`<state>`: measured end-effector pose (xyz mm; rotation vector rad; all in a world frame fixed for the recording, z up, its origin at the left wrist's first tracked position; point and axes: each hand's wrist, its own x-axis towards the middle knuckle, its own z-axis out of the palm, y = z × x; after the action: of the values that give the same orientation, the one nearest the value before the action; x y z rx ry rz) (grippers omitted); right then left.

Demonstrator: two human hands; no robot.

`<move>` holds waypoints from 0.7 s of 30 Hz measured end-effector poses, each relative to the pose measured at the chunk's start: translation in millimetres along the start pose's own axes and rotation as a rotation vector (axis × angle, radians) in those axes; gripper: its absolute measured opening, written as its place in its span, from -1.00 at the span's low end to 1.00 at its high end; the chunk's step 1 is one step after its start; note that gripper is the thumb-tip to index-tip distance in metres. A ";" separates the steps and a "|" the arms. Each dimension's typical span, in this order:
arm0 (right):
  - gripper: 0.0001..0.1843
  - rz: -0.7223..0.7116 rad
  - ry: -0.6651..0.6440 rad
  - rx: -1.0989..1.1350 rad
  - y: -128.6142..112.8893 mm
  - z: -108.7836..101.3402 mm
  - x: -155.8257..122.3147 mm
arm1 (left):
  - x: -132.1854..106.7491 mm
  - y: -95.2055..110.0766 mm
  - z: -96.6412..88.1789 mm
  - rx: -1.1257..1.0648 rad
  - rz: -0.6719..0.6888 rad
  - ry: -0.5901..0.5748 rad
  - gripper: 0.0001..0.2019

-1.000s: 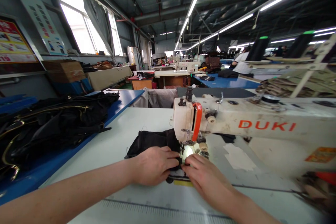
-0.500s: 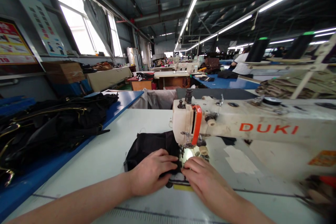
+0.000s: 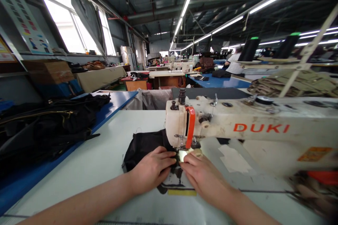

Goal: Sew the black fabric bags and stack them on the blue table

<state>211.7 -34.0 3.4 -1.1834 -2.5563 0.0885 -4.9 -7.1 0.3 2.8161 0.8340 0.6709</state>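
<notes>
A piece of black fabric (image 3: 144, 146) lies on the pale sewing table, left of the needle of a white sewing machine (image 3: 260, 116) with an orange guard. My left hand (image 3: 151, 168) rests over the fabric's near right part, its fingers bent close together and pressing its edge beside the presser foot. Close by on the right, my right hand (image 3: 204, 175) has its fingertips pinched together at the fabric's edge, just in front of the lit needle area. The fingers cover most of that edge. Below them shows a dark-stained metal plate (image 3: 175, 182).
Black garments with gold zippers (image 3: 50, 123) are heaped on a blue table (image 3: 105, 121) to the left. A pale paper scrap (image 3: 235, 160) lies under the machine arm. Thread cones (image 3: 249, 49) and folded olive fabric (image 3: 290, 81) stand behind, with a person (image 3: 233, 64) farther back.
The view has turned slightly right. The near end of the black fabric has shifted away toward the needle, baring more metal plate. Both hands stay close to the presser foot.
</notes>
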 end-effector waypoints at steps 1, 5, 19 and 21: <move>-0.79 0.006 0.000 -0.008 0.2 -0.8 0.9 | 0.9 -1.0 0.6 -0.002 0.001 0.000 -0.71; -0.81 0.012 0.011 -0.025 0.1 -2.4 3.1 | 1.7 -1.8 2.2 -0.012 0.006 0.023 -0.71; -0.81 0.020 -0.022 -0.046 2.8 1.5 3.1 | -0.6 -1.3 7.9 0.000 -0.051 0.050 -0.71; -0.81 0.016 -0.027 -0.051 3.1 1.7 2.8 | -1.2 -1.0 8.3 0.007 -0.057 0.048 -0.72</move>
<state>211.8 -29.7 2.0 -1.2293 -2.5870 0.0429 -2.6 -6.9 -7.8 2.7811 0.9224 0.7312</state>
